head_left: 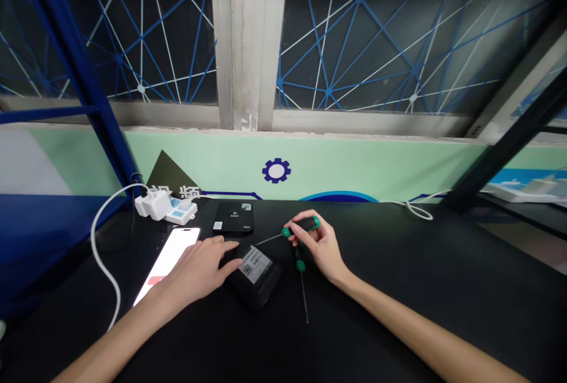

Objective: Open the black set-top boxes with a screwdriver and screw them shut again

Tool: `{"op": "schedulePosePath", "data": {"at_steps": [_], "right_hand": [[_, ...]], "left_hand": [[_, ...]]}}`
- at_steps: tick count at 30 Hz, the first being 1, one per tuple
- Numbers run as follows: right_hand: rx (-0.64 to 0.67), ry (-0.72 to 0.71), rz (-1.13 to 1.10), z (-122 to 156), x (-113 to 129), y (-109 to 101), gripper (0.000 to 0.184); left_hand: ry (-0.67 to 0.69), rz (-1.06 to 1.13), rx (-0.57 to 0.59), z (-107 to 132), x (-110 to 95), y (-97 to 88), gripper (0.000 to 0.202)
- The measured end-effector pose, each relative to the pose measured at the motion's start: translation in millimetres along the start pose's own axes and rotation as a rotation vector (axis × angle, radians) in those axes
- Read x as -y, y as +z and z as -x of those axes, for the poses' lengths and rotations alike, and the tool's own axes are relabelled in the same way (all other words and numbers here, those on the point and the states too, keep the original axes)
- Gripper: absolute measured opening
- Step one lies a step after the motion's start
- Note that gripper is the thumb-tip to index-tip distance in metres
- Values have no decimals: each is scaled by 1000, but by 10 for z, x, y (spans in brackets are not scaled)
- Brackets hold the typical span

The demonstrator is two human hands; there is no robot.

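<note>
My right hand is closed around the green-and-black handle of a screwdriver. The thin shaft points left, and its tip meets the upper edge of a black box-shaped device with a white printed label. Thumb and index finger of my left hand hold the left side of that device against the table. Just under my right hand lies a second green-and-black screwdriver, its shaft toward me; part of its handle is hidden.
A phone with a lit white screen lies under my left forearm. Behind the device sits a flat black box. White plugs and a power strip with a cable are at left. Another white cable lies at the back right.
</note>
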State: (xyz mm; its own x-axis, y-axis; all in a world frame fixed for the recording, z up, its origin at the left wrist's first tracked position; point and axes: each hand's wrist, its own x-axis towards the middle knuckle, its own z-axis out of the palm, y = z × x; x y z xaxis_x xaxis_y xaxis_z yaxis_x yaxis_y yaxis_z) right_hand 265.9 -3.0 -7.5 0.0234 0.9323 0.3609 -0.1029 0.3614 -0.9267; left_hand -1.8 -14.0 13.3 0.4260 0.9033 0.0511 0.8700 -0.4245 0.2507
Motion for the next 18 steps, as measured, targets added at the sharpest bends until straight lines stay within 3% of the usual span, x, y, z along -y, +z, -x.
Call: {"op": "schedulePosePath", "data": {"at_steps": [11,18], "right_hand": [[37,-96,124,-27,171,-45,30],[104,-11,115,-100,226,67,36]], "left_hand": [[55,165,132,-174,-57,-78,40],[45,232,14,-193,-10,38,34]]}}
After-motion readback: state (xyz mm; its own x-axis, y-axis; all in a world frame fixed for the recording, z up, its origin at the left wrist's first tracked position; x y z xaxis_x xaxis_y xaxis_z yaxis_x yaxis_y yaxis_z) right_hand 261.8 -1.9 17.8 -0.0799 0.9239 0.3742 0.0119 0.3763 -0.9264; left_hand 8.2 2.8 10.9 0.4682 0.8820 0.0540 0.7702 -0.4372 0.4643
